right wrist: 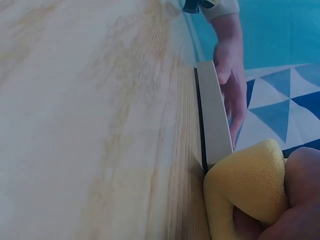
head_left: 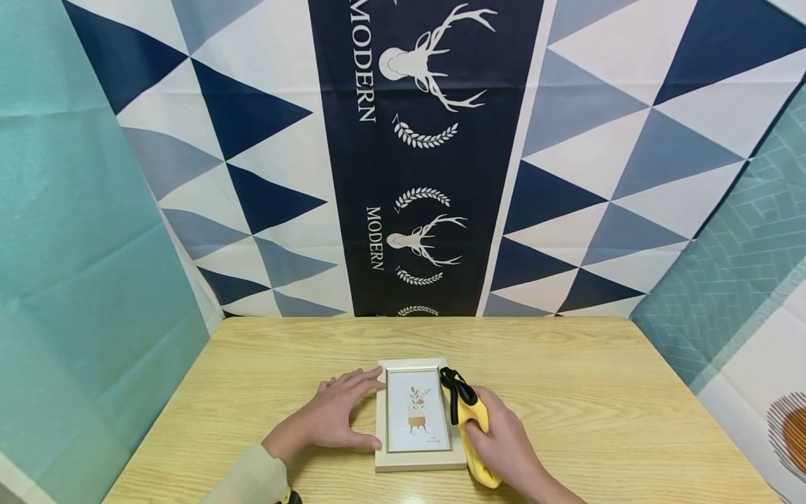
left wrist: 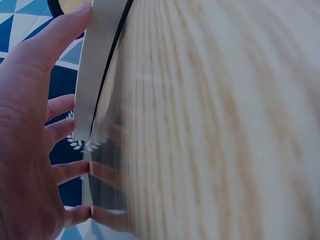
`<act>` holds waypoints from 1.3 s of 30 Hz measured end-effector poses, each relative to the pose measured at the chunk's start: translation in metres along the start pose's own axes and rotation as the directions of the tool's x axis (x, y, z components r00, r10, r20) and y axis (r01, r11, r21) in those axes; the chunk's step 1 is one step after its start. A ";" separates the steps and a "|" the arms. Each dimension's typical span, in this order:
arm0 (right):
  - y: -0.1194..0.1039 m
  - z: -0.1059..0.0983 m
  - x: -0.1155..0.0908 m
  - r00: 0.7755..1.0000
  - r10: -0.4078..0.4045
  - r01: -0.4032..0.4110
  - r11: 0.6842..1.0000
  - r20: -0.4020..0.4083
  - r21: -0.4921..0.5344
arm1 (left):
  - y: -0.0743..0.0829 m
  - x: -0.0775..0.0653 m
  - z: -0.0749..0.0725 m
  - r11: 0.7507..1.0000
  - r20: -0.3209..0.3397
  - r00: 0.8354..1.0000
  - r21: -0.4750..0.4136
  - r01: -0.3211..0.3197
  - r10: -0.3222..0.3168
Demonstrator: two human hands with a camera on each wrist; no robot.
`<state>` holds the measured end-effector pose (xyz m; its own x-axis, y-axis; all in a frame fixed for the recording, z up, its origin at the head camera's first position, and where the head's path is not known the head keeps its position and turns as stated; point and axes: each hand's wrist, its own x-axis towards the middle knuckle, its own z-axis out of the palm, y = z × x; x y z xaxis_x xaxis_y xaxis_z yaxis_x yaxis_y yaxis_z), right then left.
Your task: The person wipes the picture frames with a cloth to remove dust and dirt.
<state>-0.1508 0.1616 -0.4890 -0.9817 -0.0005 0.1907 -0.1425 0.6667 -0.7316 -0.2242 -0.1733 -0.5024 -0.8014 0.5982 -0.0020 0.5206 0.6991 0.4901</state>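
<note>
A cream picture frame point(head_left: 420, 460) lies flat on the wooden table, its print of a potted plant point(head_left: 418, 413) facing up. My left hand point(head_left: 340, 416) rests at its left side, thumb near the lower corner and fingers spread toward the upper one. In the left wrist view the thumb touches the frame's pale side edge point(left wrist: 99, 60). My right hand point(head_left: 506, 437) grips a bunched yellow cloth point(head_left: 480, 463) with black trim at the frame's right side. In the right wrist view the fluffy cloth point(right wrist: 250, 175) presses up to the frame's edge; the fingers are partly hidden.
The light wood table point(head_left: 585, 392) extends around the frame on all sides. Behind it hangs a patterned fabric backdrop point(head_left: 422, 168) with deer heads and triangles. A teal cloth point(head_left: 82, 231) covers the left side. A round brown patterned shape point(head_left: 795, 430) shows at the far right.
</note>
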 end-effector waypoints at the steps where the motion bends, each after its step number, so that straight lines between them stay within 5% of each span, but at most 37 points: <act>1: 0.000 0.000 0.001 1.000 0.003 -0.003 1.000 0.001 0.000 | 0.000 0.000 0.000 1.000 0.000 1.000 0.001 -0.001 0.001; 24: 0.006 0.007 0.074 0.999 -0.027 0.026 0.999 0.045 0.032 | 0.001 0.000 0.000 1.000 0.002 1.000 0.004 -0.005 0.005; 39: 0.007 0.008 0.078 0.999 -0.010 0.009 1.000 0.043 0.030 | 0.000 0.000 0.001 1.000 -0.008 1.000 -0.003 -0.004 0.004</act>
<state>-0.2290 0.1603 -0.4839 -0.9847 -0.0394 0.1699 -0.1551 0.6441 -0.7491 -0.2236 -0.1733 -0.5033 -0.8013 0.5982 0.0069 0.5234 0.6953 0.4925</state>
